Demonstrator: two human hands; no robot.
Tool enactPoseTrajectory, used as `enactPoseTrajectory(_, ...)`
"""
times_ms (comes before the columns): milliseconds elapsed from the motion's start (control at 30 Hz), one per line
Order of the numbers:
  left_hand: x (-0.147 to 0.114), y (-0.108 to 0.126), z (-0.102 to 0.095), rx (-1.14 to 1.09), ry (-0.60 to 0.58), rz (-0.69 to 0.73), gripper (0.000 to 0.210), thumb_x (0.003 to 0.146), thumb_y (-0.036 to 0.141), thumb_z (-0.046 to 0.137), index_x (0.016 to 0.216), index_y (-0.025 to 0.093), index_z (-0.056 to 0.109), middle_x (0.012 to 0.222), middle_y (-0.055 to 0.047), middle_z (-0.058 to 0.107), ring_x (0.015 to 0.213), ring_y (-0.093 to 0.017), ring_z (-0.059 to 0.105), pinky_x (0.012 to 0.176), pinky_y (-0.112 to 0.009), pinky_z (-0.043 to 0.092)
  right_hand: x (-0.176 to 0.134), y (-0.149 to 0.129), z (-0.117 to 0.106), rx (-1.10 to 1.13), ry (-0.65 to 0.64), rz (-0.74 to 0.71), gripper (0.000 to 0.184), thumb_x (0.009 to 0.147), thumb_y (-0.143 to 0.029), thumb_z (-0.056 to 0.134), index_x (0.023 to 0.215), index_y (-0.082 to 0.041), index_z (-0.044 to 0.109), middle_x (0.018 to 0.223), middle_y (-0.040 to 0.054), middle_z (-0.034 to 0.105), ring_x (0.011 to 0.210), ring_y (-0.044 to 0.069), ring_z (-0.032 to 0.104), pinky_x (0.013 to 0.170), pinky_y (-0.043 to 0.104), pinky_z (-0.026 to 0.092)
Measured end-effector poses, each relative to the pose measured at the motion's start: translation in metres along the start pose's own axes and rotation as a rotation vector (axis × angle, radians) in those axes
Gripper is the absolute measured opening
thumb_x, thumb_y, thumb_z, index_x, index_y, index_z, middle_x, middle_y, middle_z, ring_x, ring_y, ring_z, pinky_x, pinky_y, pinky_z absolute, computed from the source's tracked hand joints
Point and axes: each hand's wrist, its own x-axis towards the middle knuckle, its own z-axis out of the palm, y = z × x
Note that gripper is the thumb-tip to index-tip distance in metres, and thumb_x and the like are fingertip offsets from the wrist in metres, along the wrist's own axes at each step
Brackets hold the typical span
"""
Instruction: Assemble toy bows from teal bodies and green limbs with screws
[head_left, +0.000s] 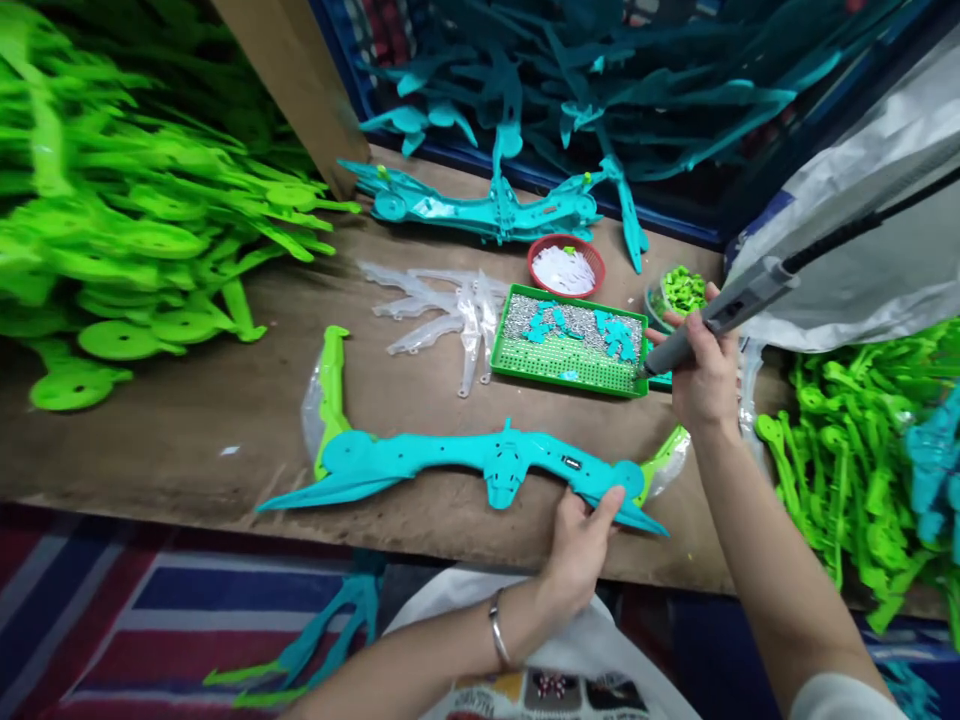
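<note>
My left hand (579, 552), a metal bracelet on its wrist, grips the right end of a turquoise plastic toy bow (450, 452). The bow lies at the front of the table, with a green arm and a clear fin at each end. My right hand (706, 365) is closed around a grey electric screwdriver (720, 310) with a black cable. Its tip points down at the lower right corner of a green tray (555, 365). Small silver screws (574, 325) and little turquoise pieces fill the upper part of that tray.
Behind the tray stand a red basket (566, 265) of white pieces and a bowl of small green parts (682, 290). Clear fins (465, 315) lie left of it. Green parts are heaped at left (135, 220) and right (847, 470). Turquoise bow parts (480, 205) lie at the back.
</note>
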Motion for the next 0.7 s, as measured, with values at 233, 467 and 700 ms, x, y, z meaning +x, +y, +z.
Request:
enactPoseTrajectory(233, -0.001, -0.003, 0.001, 0.068, 0.004, 0.015, 0.041, 0.085, 0.047, 0.078, 0.111, 0.017, 0.067, 0.117, -0.011, 0.074, 0.110, -0.026, 0.069, 0.097, -0.043, 0.058, -0.008, 0.031, 0.002, -0.046, 0.093, -0.100, 0.040, 0.082, -0.043, 0.075, 0.114, -0.023, 0.062, 0.060, -0.0075, 0.060, 0.053, 0.013, 0.060, 0.061, 0.030, 0.054)
enactPoseTrajectory(467, -0.005, 0.009, 0.008, 0.009, 0.010, -0.020, 0.041, 0.082, 0.042, 0.082, 0.113, 0.019, 0.069, 0.115, -0.008, 0.075, 0.111, -0.025, 0.069, 0.106, -0.044, 0.052, -0.007, 0.049, 0.005, -0.130, 0.111, -0.064, 0.031, 0.080, -0.042, 0.075, 0.099, -0.022, 0.060, 0.058, -0.0080, 0.061, 0.052, 0.015, 0.063, 0.062, 0.032, 0.056)
enactPoseTrajectory(700, -0.006, 0.012, 0.011, -0.019, -0.006, -0.041, 0.042, 0.085, 0.039, 0.079, 0.119, 0.019, 0.066, 0.123, -0.009, 0.073, 0.117, -0.025, 0.068, 0.110, -0.045, 0.050, -0.005, 0.057, 0.004, -0.104, 0.119, -0.052, 0.026, 0.078, -0.037, 0.074, 0.092, -0.022, 0.058, 0.055, -0.0076, 0.061, 0.049, 0.015, 0.061, 0.058, 0.031, 0.054)
